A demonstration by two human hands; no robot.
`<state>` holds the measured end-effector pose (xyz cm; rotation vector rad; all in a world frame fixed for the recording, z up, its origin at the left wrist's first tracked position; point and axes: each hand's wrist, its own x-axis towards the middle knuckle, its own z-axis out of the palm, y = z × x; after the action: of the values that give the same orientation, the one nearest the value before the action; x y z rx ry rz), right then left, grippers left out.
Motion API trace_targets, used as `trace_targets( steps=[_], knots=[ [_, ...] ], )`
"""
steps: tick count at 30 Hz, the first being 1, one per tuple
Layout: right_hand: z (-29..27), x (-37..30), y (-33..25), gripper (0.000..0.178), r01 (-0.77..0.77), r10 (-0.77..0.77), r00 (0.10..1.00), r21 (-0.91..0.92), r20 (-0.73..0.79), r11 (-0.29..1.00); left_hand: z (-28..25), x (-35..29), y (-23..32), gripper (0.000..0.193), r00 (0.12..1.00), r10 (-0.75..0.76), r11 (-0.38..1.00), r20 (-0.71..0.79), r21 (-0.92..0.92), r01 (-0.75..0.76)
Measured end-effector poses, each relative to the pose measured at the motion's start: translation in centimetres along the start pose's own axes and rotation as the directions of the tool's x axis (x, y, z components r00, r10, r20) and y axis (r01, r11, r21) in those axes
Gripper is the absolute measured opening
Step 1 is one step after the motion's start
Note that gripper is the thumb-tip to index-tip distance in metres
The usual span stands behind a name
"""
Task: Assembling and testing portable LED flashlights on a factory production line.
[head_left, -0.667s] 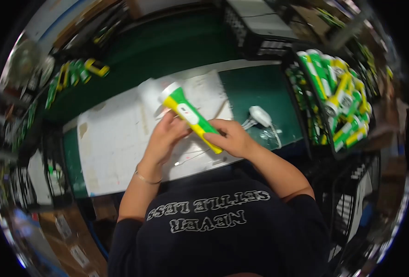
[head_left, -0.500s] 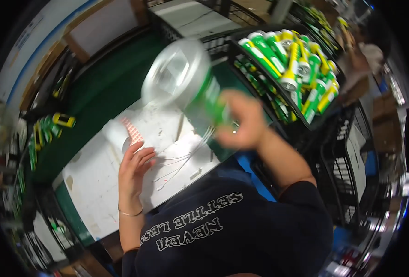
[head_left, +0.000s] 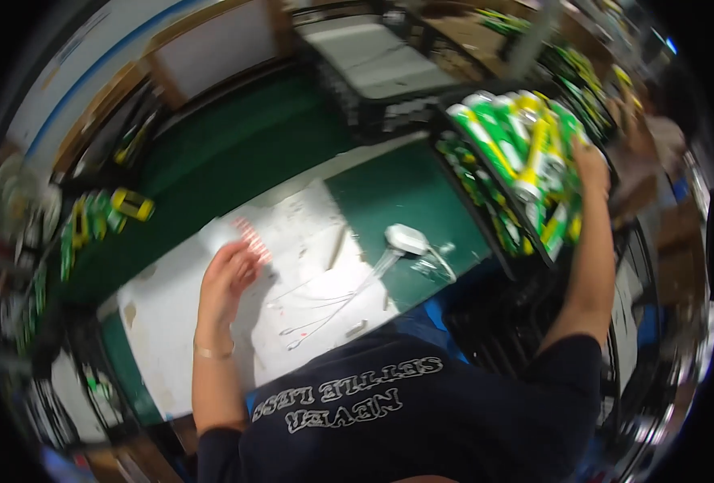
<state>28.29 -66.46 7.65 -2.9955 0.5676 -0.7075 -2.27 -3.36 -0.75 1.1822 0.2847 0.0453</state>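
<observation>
My right hand [head_left: 591, 167] reaches out to the far right, over a black crate [head_left: 494, 213] heaped with green, yellow and white flashlights [head_left: 539, 153]. Its fingers touch or lie just above the flashlights on the right side of the heap; blur hides whether one is in its grip. Above the white sheet [head_left: 167, 322] on the table, my left hand [head_left: 229, 278] has its fingers curled together at a red-and-white patterned strip [head_left: 252, 240]. The strip seems pinched at its lower end, with a pale translucent piece [head_left: 218, 233] beside it.
A white device with cables [head_left: 405, 239] lies on the green tabletop [head_left: 405, 189]. Thin white wires [head_left: 324, 302] run over the sheet. More flashlights [head_left: 91, 221] stand at the left. Another crate [head_left: 373, 64] is at the back; a co-worker's arm [head_left: 627, 121] shows at far right.
My right hand, which held a green flashlight close to the camera, has moved right and away to the crate. My left hand stays by the strip, its fingers now more curled.
</observation>
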Motion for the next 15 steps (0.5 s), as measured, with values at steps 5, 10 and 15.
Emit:
trace_targets(
  steps=[5, 10, 15],
  knots=[
    [-4.1, -3.8, -5.0, 0.053, 0.280, -0.218, 0.957, 0.416, -0.191, 0.865, -7.0, 5.3, 3.6, 0.032, 0.950, 0.041, 0.985, -0.308, 0.171, 0.013],
    [-6.8, -14.3, -13.6, 0.034, 0.472, -0.359, 0.874, 0.745, -0.327, 0.472, -19.2, 13.1, 3.8, 0.057, 0.654, 0.591, 0.330, -0.472, 0.881, 0.339],
    [-5.3, -23.9, -19.2, 0.040, 0.542, -0.590, 0.767, 0.747, -0.252, 0.385, -24.3, 18.1, 4.7, 0.071, 0.500, 0.607, 0.393, -0.618, 0.780, 0.487]
  ],
)
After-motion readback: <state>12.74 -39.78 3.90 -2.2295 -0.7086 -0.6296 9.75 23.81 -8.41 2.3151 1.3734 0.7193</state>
